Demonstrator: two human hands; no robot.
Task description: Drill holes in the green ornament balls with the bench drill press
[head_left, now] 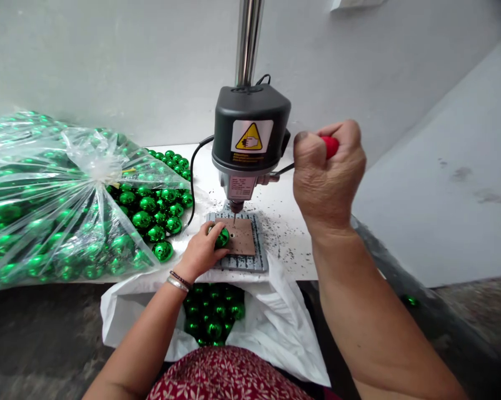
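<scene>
A shiny green ball [222,238] is held in my left hand [203,248], whose fingers curl round its left side. The ball rests at the left part of a brown board [244,238], beside a small hole in it. Just above the board hangs the thin bit [234,219] of a black drill press [251,108]; the bit is to the upper right of the ball and apart from it. At the right, my right hand [329,172] is closed round the red knob [330,146] of the drill's lever.
A clear plastic bag [96,161] of green balls lies on the white table [292,216] at the left, with loose balls beside it. Dark shavings surround the grey base [261,261]. A white sack [271,328] with green balls is open below the table edge. One ball [410,300] lies at the right.
</scene>
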